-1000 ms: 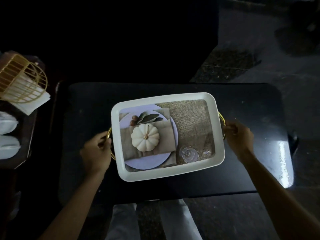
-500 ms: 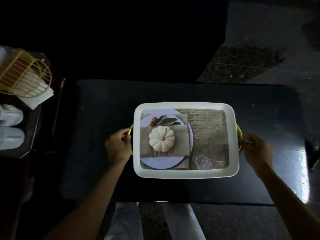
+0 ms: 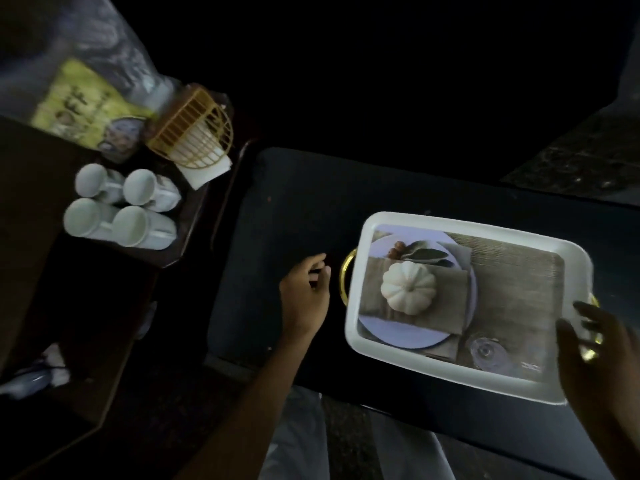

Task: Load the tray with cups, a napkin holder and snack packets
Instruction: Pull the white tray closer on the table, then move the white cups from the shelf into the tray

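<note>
Tray (image 3: 460, 377), white-rimmed with gold handles, lies on the dark surface (image 3: 294, 202) at lower right of the frame; its base carries only a printed pumpkin picture. Left hand (image 3: 304, 296) is released, fingers loose, just beside the left handle (image 3: 346, 275). Right hand (image 3: 595, 348) grasps the right handle. At upper left, four white cups (image 3: 121, 209), a gold wire napkin holder (image 3: 194, 133) containing napkins, and a snack packet (image 3: 79, 98) occupy a separate side table.

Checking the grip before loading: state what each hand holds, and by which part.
The left hand holds nothing. The right hand is at the tray's right gold handle.
</note>
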Demonstrator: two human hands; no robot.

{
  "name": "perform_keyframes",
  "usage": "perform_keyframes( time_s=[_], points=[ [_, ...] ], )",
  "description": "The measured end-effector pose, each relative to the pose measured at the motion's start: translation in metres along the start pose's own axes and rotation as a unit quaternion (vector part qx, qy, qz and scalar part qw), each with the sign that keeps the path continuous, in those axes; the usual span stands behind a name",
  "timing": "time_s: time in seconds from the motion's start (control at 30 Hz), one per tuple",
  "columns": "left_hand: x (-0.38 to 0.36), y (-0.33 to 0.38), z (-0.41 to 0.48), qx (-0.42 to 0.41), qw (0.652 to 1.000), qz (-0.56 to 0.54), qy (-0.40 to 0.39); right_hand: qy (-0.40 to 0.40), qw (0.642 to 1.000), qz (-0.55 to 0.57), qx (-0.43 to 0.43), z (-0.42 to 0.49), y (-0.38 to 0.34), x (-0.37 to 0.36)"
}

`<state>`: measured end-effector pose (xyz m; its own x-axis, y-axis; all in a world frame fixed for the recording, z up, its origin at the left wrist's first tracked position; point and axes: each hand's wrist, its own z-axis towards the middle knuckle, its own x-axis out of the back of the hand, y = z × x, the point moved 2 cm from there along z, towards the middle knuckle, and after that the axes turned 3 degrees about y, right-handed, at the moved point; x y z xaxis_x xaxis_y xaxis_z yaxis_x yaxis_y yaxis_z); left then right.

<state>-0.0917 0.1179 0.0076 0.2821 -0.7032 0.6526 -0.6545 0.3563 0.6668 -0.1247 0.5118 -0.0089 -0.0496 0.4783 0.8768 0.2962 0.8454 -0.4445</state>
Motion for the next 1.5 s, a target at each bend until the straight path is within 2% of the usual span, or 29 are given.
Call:
perform_keyframes(
  time_s=[0.23,0.47,0.63,0.8,1.07,1.33,1.5],
  points=[
    [0.115,-0.039,-0.016,0.01,0.991,-0.057,0.117,-0.066,0.98,0.119,0.144,-0.064,-0.133,-0.048],
    [0.223,-0.085,0.006,0.054,0.965,-0.088,0.241,-0.144,0.947,0.218,0.187,-0.121,-0.276,-0.107],
    [0.258,-0.109,0.045,0.102,0.948,-0.141,0.267,-0.193,0.924,0.259,0.204,-0.154,-0.374,-0.153],
    [0.263,-0.115,0.075,0.103,0.951,-0.171,0.237,-0.227,0.905,0.26,0.249,-0.163,-0.45,-0.196],
    [0.26,-0.123,0.095,0.086,0.954,-0.197,0.207,-0.231,0.901,0.218,0.297,-0.158,-0.487,-0.236],
    [0.26,-0.126,0.102,0.116,0.94,-0.273,0.171,-0.221,0.902,0.236,0.286,-0.157,-0.49,-0.244],
    [0.263,-0.122,0.1,0.118,0.939,-0.28,0.164,-0.211,0.903,0.248,0.279,-0.16,-0.489,-0.247]
  ],
)
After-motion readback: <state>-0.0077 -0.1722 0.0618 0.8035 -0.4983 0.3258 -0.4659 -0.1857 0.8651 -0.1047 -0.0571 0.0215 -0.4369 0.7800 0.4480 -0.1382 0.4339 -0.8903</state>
